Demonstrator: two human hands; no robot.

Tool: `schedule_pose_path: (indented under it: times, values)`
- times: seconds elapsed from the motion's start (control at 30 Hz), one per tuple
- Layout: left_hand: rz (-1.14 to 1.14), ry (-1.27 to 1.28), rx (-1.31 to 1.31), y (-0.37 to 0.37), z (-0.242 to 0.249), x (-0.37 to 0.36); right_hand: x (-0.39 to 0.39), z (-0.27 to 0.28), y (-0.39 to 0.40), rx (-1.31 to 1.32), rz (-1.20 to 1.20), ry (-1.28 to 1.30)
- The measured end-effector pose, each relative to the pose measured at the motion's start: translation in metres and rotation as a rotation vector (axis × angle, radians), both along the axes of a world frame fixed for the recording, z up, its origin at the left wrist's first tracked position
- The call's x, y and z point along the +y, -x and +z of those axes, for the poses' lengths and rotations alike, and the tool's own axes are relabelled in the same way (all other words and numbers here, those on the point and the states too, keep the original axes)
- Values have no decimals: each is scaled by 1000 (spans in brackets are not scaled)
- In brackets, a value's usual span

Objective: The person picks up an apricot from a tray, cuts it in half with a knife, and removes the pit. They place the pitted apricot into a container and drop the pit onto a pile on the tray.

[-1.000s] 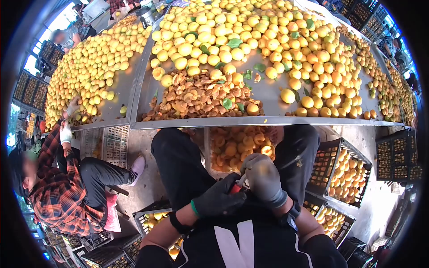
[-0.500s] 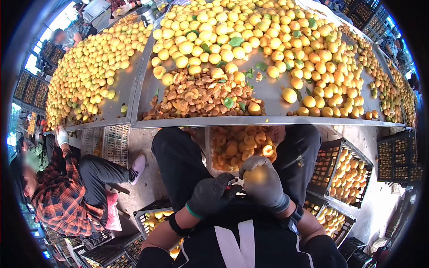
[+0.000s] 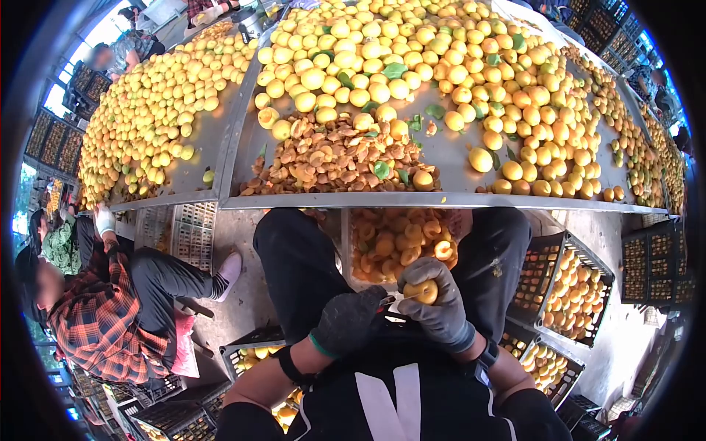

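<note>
Sitting at the near edge of a metal table (image 3: pixel 441 200) heaped with apricots. Gripping one apricot (image 3: pixel 424 292) in the gloved right hand (image 3: pixel 435 303), fingers curled around it. Clenching a small knife (image 3: pixel 390 314) in the gloved left hand (image 3: pixel 349 320), just left of the fruit.

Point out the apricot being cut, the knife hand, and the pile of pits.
apricot (image 3: pixel 424 292), head view, its exposed yellow side.
left hand (image 3: pixel 349 320), head view, back of the glove.
pile of pits (image 3: pixel 331 158), head view, middle of the heap.
</note>
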State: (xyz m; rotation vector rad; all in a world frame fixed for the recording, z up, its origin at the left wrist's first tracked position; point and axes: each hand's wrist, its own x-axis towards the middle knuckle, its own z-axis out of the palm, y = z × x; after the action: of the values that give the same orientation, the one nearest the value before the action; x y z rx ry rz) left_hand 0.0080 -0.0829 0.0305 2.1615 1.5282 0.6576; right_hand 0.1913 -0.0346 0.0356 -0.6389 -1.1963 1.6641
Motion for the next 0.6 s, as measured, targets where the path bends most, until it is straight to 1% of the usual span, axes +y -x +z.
schedule_pose_path:
  times: [0.07,0.2,0.27,0.3,0.37,0.4,0.47,0.6]
  values:
    - [11,-34,-43,-2,-7,2,-2,-2,2,52,-17,68]
    - [-26,-13,-79,-3,-18,5,-2,-5,2,7,17,33]
    - [30,55,-28,-6,-18,2,-3,-6,1,58,68,156]
    - [30,53,-27,-5,-18,3,-2,-5,1,58,69,155]
    - [86,171,37,-1,-19,6,1,0,1,-78,48,141]
    - [83,170,36,-2,-16,8,3,0,0,-80,46,141]
    - [190,244,-135,-4,-9,9,5,-5,-4,-102,57,332]
    - [144,296,-231,-8,-10,6,5,-6,-6,44,47,318]
